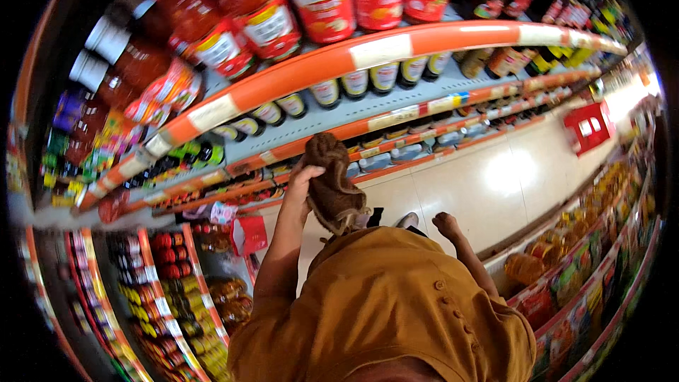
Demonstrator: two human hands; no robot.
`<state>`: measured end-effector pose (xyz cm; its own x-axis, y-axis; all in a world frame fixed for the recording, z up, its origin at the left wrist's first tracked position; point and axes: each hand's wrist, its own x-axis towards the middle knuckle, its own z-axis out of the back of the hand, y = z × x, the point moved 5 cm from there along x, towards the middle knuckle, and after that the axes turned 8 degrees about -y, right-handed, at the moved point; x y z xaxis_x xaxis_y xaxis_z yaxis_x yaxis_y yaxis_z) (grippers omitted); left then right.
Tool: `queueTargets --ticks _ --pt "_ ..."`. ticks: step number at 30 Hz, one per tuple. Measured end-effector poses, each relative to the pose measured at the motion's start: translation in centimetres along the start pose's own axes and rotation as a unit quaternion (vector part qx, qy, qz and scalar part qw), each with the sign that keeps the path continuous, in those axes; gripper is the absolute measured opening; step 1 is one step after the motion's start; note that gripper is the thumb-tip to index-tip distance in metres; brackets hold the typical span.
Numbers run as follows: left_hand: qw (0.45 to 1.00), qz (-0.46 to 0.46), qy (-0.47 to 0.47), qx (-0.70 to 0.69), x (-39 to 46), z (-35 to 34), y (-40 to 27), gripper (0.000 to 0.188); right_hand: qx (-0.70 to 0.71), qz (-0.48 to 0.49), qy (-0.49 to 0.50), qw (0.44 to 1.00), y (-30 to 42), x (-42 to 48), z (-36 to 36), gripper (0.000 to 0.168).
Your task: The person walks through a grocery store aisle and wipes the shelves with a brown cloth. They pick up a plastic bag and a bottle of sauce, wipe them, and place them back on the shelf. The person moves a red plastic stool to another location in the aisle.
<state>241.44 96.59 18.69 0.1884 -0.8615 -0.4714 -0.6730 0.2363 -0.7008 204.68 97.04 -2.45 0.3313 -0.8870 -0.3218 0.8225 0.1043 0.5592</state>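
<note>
My left hand (299, 188) grips a brown cloth (331, 185) with a pale edge. Its thumb lies across the near side, and the other fingers are mostly hidden behind the fabric. The bunched cloth is in front of the lower shelves and hangs down toward my waist. My right hand (447, 225) is low at my side above the tiled floor (477, 185), fingers curled in, with nothing visible in it.
Large jars of red sauce (321, 5) stand on the upper shelf, behind an orange rail (297, 74) with price labels. Small dark bottles (354, 84) line the shelf below. Oil bottles (530, 265) fill shelving on the right. A red box (588, 127) is on the floor.
</note>
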Motion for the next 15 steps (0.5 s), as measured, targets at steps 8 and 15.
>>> queueTargets --ticks 8,15 --pt "0.99 0.114 0.069 -0.049 1.8 -2.2 3.1 0.045 0.038 -0.1 -0.082 0.991 -1.1 -4.0 -1.1 0.028" --pt "0.979 0.168 0.111 -0.024 4.1 -7.1 6.0 0.046 0.06 -0.203 -0.16 0.964 -4.7 -8.4 -0.8 0.028"
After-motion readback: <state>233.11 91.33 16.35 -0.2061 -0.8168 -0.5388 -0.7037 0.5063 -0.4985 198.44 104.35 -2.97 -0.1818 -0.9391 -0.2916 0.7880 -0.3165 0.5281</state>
